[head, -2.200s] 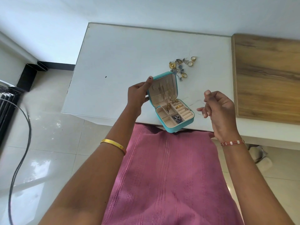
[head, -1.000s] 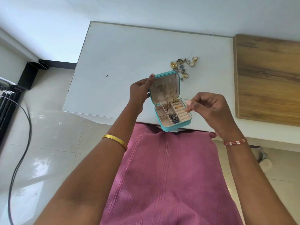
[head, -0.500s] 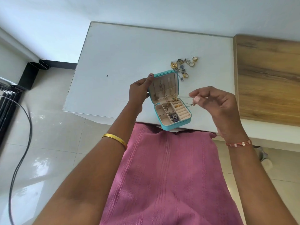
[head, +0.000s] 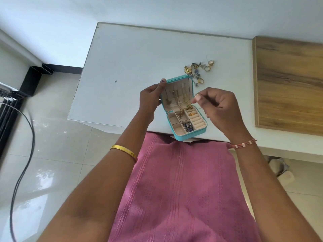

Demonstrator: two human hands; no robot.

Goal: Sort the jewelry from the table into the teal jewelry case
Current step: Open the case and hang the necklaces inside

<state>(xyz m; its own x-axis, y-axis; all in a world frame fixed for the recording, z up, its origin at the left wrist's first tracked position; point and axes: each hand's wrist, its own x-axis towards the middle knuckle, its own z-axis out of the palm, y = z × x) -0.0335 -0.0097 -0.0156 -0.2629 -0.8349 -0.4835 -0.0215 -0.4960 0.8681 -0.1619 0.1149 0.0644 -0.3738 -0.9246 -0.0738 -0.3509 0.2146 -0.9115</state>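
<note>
white table [head: 132, 55] bears open teal jewelry case [head: 189, 135], no legible writing.

One case [head: 189, 133], two hands, maybe ten trinkets [head: 197, 70].

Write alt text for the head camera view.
A person's left hand holds up the lid of an open teal jewelry case at a white table's near edge, while the right hand pinches a thin chain beside the lid. A small pile of rings and earrings lies just beyond the case.
</note>
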